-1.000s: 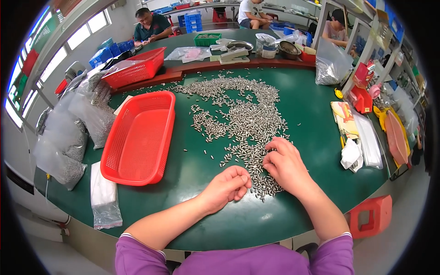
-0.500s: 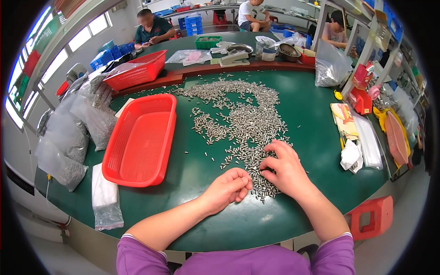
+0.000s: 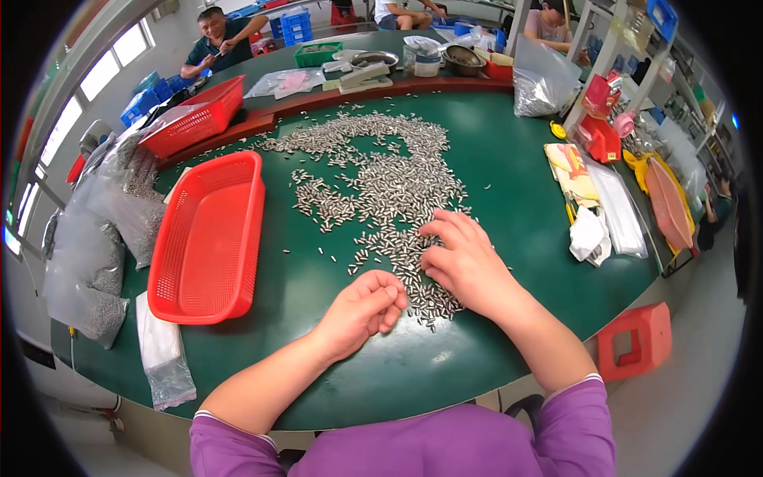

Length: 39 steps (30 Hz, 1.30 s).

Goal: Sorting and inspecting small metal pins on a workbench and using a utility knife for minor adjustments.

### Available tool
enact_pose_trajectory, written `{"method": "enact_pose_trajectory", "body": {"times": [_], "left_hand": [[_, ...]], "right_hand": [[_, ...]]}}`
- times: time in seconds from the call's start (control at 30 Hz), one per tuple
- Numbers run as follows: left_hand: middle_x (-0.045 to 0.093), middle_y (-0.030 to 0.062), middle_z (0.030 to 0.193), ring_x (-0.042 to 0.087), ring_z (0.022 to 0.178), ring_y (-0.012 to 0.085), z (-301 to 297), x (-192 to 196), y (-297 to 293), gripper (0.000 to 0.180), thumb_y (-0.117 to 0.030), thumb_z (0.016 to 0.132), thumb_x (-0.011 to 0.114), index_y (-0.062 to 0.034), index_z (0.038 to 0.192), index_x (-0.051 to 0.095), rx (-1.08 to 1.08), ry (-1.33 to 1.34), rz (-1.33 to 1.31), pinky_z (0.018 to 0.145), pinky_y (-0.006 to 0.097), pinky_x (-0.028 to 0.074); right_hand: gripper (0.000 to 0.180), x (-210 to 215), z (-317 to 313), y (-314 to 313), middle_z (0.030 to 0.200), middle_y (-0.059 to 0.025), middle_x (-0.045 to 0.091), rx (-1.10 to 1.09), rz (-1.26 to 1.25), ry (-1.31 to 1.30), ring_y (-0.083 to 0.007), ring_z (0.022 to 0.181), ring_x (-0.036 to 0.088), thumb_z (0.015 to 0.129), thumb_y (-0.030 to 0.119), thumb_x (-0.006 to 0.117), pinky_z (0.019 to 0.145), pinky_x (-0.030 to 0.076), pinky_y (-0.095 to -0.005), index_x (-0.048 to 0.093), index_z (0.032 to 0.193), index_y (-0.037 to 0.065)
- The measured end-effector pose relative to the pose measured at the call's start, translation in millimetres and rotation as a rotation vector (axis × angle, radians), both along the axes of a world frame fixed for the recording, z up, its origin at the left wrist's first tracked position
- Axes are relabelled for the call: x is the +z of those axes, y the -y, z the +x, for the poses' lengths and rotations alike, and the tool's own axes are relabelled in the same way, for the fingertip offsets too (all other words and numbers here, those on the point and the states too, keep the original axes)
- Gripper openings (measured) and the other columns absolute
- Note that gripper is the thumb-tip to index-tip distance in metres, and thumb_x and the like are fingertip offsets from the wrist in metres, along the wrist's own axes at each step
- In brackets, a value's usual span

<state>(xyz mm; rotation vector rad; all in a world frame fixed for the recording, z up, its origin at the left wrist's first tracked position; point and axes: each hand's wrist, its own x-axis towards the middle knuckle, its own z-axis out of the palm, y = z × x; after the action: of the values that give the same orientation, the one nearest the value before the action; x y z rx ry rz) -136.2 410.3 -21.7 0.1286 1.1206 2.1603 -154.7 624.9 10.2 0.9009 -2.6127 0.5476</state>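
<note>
A wide spread of small silvery metal pins (image 3: 401,176) lies loose on the green tabletop (image 3: 509,207), narrowing toward me. At its near right part, my right hand (image 3: 465,262) arches over the pins, fingers bent and apart, fingertips down among them. My left hand (image 3: 366,310) rests beside the near left edge of the pins, thumb against curled fingers. Whatever it may hold is hidden by the fingers. To the left of both hands stands a red perforated plastic basket (image 3: 256,230) with nothing visible inside.
Clear bags of metal parts (image 3: 87,270) line the left side; a flat plastic packet (image 3: 163,350) lies near them. Another red basket (image 3: 199,119) sits at the back left. Bags and cloths (image 3: 588,199) lie right, above a red stool (image 3: 633,342). Several people work beyond the table.
The whole view has shifted, so the table sits further left and higher. My hands keep nearly the same places by the pins. The person at back left has raised an arm.
</note>
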Motion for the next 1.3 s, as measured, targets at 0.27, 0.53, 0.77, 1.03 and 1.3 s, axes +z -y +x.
{"method": "enact_pose_trajectory", "body": {"times": [0.27, 0.53, 0.77, 1.03, 1.3], "left_hand": [[0.057, 0.0041, 0.087, 0.046, 0.064, 0.0103, -0.8, -0.3, -2.4, 0.008, -0.012, 0.094, 0.048, -0.0068, 0.1, 0.051, 0.001, 0.015, -0.006, 0.057, 0.023, 0.038], [0.058, 0.0049, 0.087, 0.049, 0.065, 0.0107, 1.3, -2.5, 1.1, 0.01, -0.013, 0.094, 0.049, -0.006, 0.102, 0.049, 0.0, 0.006, -0.021, 0.058, 0.023, 0.04], [0.058, 0.0042, 0.086, 0.049, 0.065, 0.0096, 1.0, -0.3, 0.0, 0.009, -0.012, 0.093, 0.052, -0.0065, 0.101, 0.049, -0.006, -0.01, -0.032, 0.057, 0.022, 0.04], [0.058, 0.003, 0.087, 0.048, 0.064, 0.0076, -0.3, 2.1, 0.7, 0.012, -0.015, 0.093, 0.055, -0.0061, 0.1, 0.05, -0.044, -0.035, -0.042, 0.055, 0.021, 0.039], [0.059, 0.0047, 0.088, 0.049, 0.063, 0.0076, 0.7, 3.3, 2.8, 0.013, -0.016, 0.094, 0.053, -0.0047, 0.1, 0.051, -0.067, -0.032, -0.03, 0.053, 0.02, 0.038]], "right_hand": [[0.015, -5.6, -3.5, -9.8, 0.114, -0.008, 0.053, -0.085, -0.085, 0.026, -0.0345, 0.12, 0.044, 0.069, 0.009, 0.072, 0.098, 0.038, -0.0468, 0.062, 0.08, 0.011], [0.009, -7.9, -0.6, -0.7, 0.115, -0.0074, 0.052, -0.056, -0.016, 0.002, -0.0338, 0.124, 0.04, 0.07, 0.01, 0.069, 0.1, 0.034, -0.0501, 0.061, 0.074, 0.01], [0.012, -9.9, 1.5, 2.2, 0.123, -0.0103, 0.049, 0.071, -0.232, 0.162, -0.0351, 0.128, 0.037, 0.075, 0.011, 0.069, 0.103, 0.032, -0.0464, 0.061, 0.084, 0.01], [0.012, -4.1, 5.3, 6.5, 0.121, -0.0069, 0.052, 0.226, -0.438, 0.407, -0.0286, 0.126, 0.041, 0.08, 0.012, 0.069, 0.101, 0.037, -0.0399, 0.065, 0.091, 0.011], [0.012, -5.5, 6.7, 11.9, 0.116, -0.0065, 0.054, 0.222, -0.506, 0.448, -0.0251, 0.117, 0.048, 0.079, 0.01, 0.069, 0.097, 0.04, -0.0368, 0.066, 0.09, 0.01]]}}
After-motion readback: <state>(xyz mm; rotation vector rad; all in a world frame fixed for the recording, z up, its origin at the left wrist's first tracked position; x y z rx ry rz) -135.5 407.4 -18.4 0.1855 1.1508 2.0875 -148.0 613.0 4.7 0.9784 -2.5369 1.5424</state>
